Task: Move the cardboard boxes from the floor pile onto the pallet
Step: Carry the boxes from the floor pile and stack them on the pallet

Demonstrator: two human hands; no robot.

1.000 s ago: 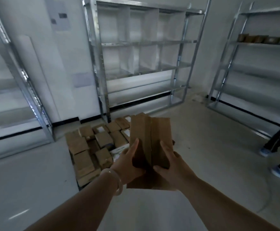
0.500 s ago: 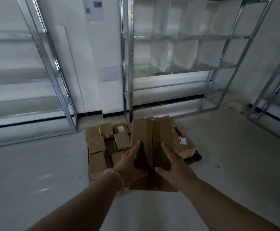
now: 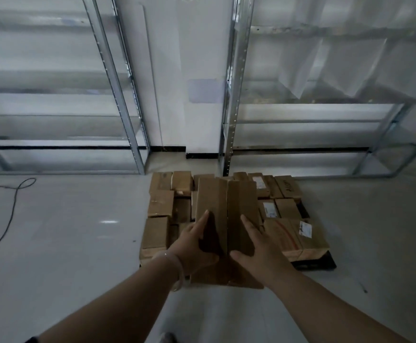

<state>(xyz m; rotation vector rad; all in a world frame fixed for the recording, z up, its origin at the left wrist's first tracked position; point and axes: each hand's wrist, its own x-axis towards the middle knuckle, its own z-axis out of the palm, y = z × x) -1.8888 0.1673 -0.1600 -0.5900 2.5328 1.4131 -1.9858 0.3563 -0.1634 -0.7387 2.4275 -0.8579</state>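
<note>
I hold a long brown cardboard box (image 3: pixel 226 209) in front of me, its top flaps meeting in a seam down the middle. My left hand (image 3: pixel 194 246) presses on its left side and my right hand (image 3: pixel 259 251) on its right side. Beyond and below it lies a black pallet (image 3: pixel 316 262) covered with several brown cardboard boxes (image 3: pixel 293 233), some with white labels. The held box hides the pallet's middle.
Metal shelving racks (image 3: pixel 118 78) stand against the white wall behind the pallet, left and right of a pillar. A dark cable (image 3: pixel 11 206) runs over the grey floor at the left. My foot (image 3: pixel 167 337) shows at the bottom edge.
The view has swung left and closer to the pallet, which now lies straight ahead under the held box. Both hands keep the same grip. The person at the right is out of view.
</note>
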